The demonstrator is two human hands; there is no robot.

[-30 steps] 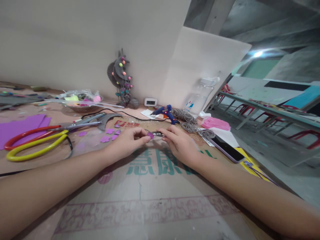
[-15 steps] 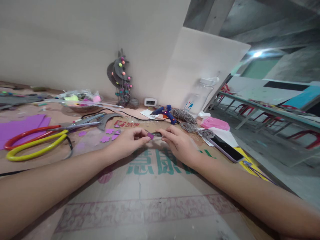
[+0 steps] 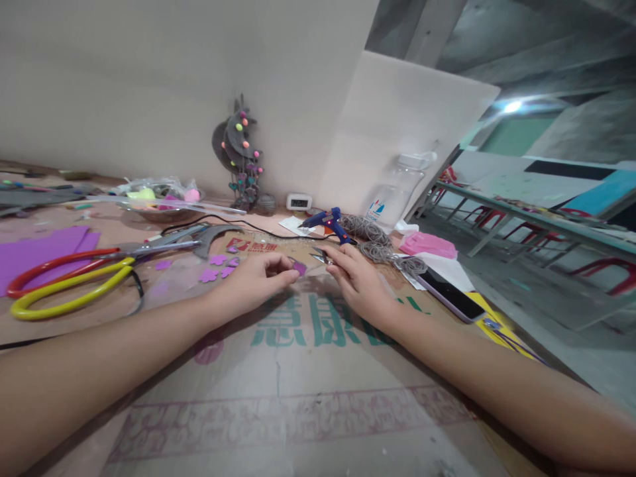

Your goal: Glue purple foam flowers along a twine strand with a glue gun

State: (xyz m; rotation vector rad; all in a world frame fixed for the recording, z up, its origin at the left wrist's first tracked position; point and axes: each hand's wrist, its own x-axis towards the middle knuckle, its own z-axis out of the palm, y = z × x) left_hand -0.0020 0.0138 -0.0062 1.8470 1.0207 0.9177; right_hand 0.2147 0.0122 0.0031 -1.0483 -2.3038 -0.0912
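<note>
Over the cardboard sheet (image 3: 278, 430), my left hand (image 3: 261, 275) pinches a small purple piece (image 3: 299, 267) between thumb and fingers. My right hand (image 3: 360, 281) is closed round small scissors (image 3: 320, 255), whose pointed blades stick out to the left, apart from each other. A short gap lies between the blades and the purple piece. The scissors' handles are hidden in my fingers. Left of my left hand lie several purple flower cutouts (image 3: 217, 260).
Big scissors with red and yellow handles (image 3: 74, 295) and purple sheets (image 3: 50, 255) lie at left. Behind my hands are a blue glue gun (image 3: 330, 222), grey yarn (image 3: 365, 232) and a small clock (image 3: 299, 201). A phone (image 3: 452, 295) and clear bottle (image 3: 395, 192) are at right.
My right hand has drawn slightly right, away from the left one. The small scissors' blades now show apart from the purple piece, which stays in my left hand.
</note>
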